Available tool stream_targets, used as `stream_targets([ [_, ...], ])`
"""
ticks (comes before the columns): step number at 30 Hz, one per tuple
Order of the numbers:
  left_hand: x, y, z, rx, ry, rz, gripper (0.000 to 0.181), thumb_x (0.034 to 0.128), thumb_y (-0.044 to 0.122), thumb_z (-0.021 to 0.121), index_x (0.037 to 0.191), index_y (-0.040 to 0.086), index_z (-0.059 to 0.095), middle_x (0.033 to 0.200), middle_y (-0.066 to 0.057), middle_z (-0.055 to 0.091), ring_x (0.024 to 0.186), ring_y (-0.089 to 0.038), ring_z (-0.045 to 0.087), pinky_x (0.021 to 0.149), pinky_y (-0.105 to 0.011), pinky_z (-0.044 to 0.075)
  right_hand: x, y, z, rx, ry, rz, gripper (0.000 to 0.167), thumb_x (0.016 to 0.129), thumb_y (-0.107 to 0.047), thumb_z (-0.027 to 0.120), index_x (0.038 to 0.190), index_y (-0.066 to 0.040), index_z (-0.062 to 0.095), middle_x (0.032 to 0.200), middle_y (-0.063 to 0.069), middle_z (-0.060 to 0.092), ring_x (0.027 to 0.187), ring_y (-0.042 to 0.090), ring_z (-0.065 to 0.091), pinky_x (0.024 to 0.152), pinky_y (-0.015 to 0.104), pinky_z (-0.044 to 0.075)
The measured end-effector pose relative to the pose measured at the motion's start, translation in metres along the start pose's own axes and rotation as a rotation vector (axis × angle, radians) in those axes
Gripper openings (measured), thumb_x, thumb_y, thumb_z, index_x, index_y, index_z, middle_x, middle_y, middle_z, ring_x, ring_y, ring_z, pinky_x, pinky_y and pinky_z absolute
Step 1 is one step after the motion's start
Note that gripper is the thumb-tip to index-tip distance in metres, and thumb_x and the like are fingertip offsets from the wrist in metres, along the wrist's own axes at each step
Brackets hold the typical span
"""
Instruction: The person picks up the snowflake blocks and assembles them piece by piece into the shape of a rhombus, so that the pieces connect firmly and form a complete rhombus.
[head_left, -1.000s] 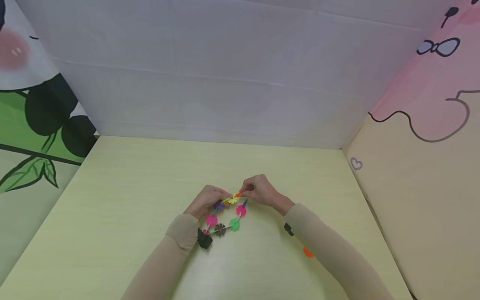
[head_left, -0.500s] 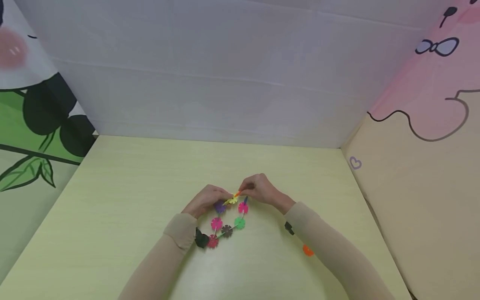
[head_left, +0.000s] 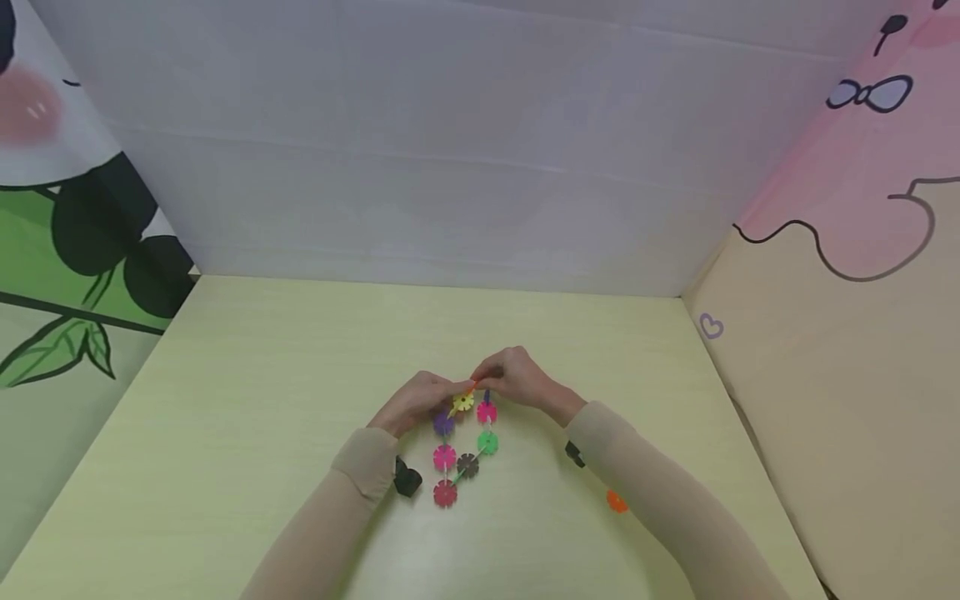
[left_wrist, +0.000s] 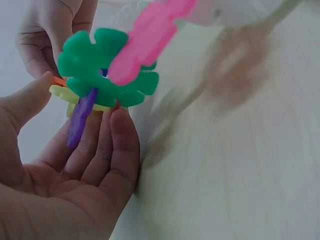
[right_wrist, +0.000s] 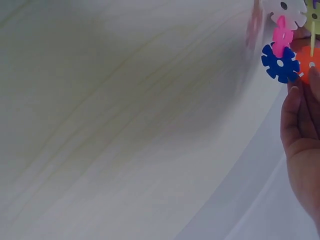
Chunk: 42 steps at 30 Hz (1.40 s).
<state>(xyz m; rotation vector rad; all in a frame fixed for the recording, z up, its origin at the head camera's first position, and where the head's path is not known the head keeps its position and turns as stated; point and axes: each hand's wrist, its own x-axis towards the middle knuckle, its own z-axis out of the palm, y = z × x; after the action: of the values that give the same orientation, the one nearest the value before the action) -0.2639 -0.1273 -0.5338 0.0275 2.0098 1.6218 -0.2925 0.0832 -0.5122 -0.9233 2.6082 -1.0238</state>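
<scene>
Notched, flower-shaped plastic discs are linked in a chain that hangs as a loop below both hands. My left hand [head_left: 420, 402] pinches the yellow disc [head_left: 463, 402]; a purple disc [left_wrist: 81, 119] slots in beside it in the left wrist view. My right hand [head_left: 522, 380] pinches an orange disc [right_wrist: 309, 56] against the yellow one. At the right fingertips is the chain's blue disc [right_wrist: 280, 62], joined to a pink disc [head_left: 487, 412]. Lower on the loop are a green disc [head_left: 488, 442], a brown disc [head_left: 467, 465] and, at the bottom, a red disc [head_left: 445, 493].
A loose orange disc [head_left: 617, 501] lies on the pale wooden table [head_left: 285, 350], close to the right forearm. Black wrist devices show under both sleeves. A white back wall [head_left: 450, 167] and patterned side walls border the table.
The loop has swung and narrowed, its lower end shifting right so the red disc shows clear of the left wrist. The right hand has moved slightly left, toward the left hand.
</scene>
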Motion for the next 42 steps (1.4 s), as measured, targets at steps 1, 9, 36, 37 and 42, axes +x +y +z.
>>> stream_targets([
  [1, 0.0, 0.0, 0.0, 0.002, -0.001, 0.001, 0.045, 0.0812, 0.045, 0.073, 0.071, 0.001, 0.072, 0.054, -0.001, 0.049, 0.058, -0.017, 0.041, 0.073, -0.036, 0.035, 0.0, -0.001, 0.0, -0.002, -0.002, 0.0, 0.007, 0.086, -0.009, 0.072, 0.091, -0.01, 0.076, 0.087, -0.005, 0.071, 0.08, 0.003, 0.065, 0.071, 0.02, 0.05],
  [9, 0.003, -0.002, -0.002, -0.029, -0.011, -0.028, 0.04, 0.0828, 0.045, 0.072, 0.079, 0.005, 0.075, 0.063, -0.001, 0.054, 0.067, -0.016, 0.051, 0.077, -0.035, 0.038, 0.001, -0.005, -0.001, -0.014, 0.01, -0.002, 0.008, 0.087, -0.009, 0.071, 0.094, -0.009, 0.076, 0.089, -0.003, 0.071, 0.081, 0.003, 0.065, 0.072, 0.02, 0.05],
  [36, 0.004, -0.002, 0.0, -0.144, -0.019, -0.027, 0.026, 0.0858, 0.019, 0.071, 0.089, -0.007, 0.071, 0.074, -0.008, 0.062, 0.064, -0.015, 0.051, 0.062, -0.027, 0.044, -0.12, 0.002, -0.057, -0.187, -0.117, 0.154, 0.022, 0.087, -0.012, 0.07, 0.108, -0.004, 0.071, 0.102, 0.005, 0.069, 0.09, 0.015, 0.063, 0.076, 0.033, 0.05],
  [37, 0.004, -0.002, 0.0, -0.145, -0.018, -0.027, 0.026, 0.0856, 0.02, 0.072, 0.089, -0.007, 0.071, 0.073, -0.008, 0.062, 0.064, -0.015, 0.05, 0.062, -0.027, 0.044, -0.129, 0.004, -0.057, -0.202, -0.138, 0.162, 0.023, 0.086, -0.012, 0.071, 0.108, -0.004, 0.07, 0.102, 0.005, 0.069, 0.09, 0.016, 0.063, 0.077, 0.033, 0.05],
  [42, 0.006, -0.005, -0.001, -0.154, -0.017, -0.034, 0.026, 0.0847, 0.021, 0.073, 0.084, -0.005, 0.071, 0.07, -0.006, 0.059, 0.063, -0.015, 0.048, 0.061, -0.027, 0.043, -0.171, 0.009, -0.051, -0.215, -0.202, 0.251, 0.034, 0.077, -0.017, 0.081, 0.106, -0.005, 0.07, 0.099, 0.001, 0.067, 0.086, 0.019, 0.06, 0.076, 0.035, 0.049],
])
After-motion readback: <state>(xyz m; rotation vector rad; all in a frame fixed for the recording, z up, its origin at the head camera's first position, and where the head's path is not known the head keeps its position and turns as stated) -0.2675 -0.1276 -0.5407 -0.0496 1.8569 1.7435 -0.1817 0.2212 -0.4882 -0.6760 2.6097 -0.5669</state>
